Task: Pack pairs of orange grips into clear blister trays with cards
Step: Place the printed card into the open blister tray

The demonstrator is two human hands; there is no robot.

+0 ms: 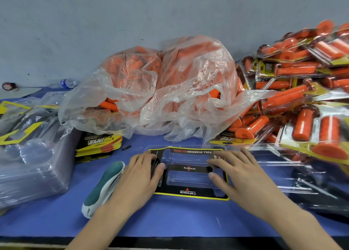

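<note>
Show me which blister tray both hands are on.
The carded tray at front centre: the left hand and right hand press its ends, and its pockets are empty. The clear stack at left and the filled packs at right lie untouched.

Two hands (pixel 140 176) (pixel 243 176), one card (pixel 188 168), one blister tray (pixel 229 148); one stapler (pixel 103 187), one water bottle (pixel 66 83)

I see a black card (pixel 188 169) edged in yellow with white lettering and red marks, a blue table (pixel 170 217), orange grips (pixel 302 126), a teal-and-white stapler (pixel 102 189), a pale grey wall (pixel 113 13) and a clear bag (pixel 188 91)
</note>
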